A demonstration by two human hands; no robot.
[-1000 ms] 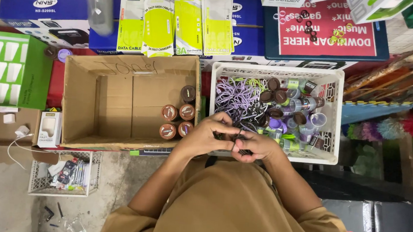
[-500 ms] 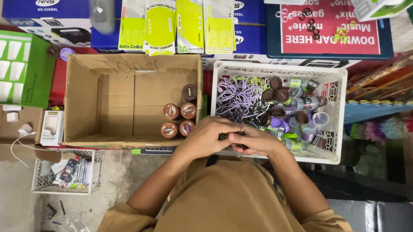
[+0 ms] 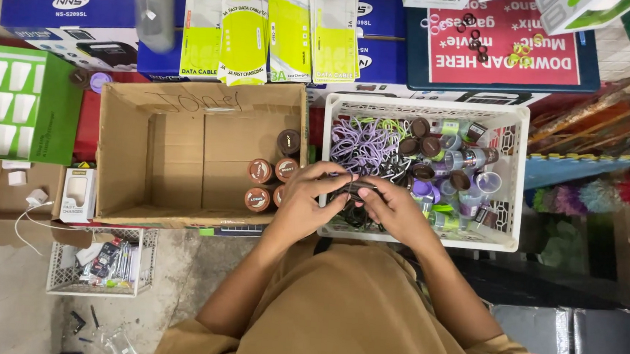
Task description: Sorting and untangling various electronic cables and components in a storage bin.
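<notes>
My left hand and my right hand meet over the near left corner of a white plastic basket. Between their fingers is a small dark cable coil, held by both. The basket holds purple and green cable bundles and several small round containers with brown or clear lids. To the left an open cardboard box holds several brown-lidded round containers against its right wall.
Yellow-green packaged cables and blue boxes line the far side. A green box lies at the left, a small wire basket of oddments on the floor below, and a red-and-blue sign board at the far right.
Both hands have kept working the dark coil together and shifted slightly forward over the basket's near corner. Nothing else has moved.
</notes>
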